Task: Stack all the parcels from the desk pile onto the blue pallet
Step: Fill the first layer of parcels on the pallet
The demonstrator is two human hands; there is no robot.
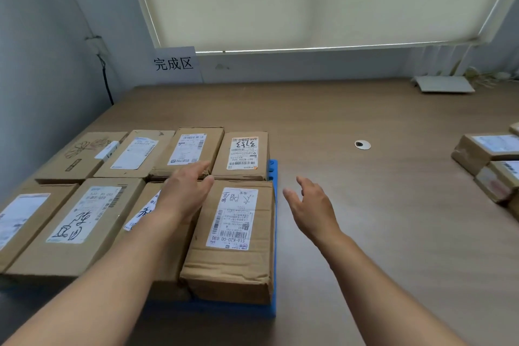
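Both hands are open, fingers straight and slightly spread, holding nothing. The left hand [185, 191] is over the seam between two rows of parcels [236, 233], and the right hand [311, 205] hangs above the desk [379, 219] just right of the blue pallet [273, 174]. Eight parcels cover the pallet, four to a row. The desk pile [488, 154] sits well apart at the right edge.

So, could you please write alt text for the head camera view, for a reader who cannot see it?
Cardboard parcels lie flat in two rows on a blue pallet on a wooden desk. The left hand reaches open over them, and the right hand hovers open beside the pallet. More parcels wait at the desk's right edge.
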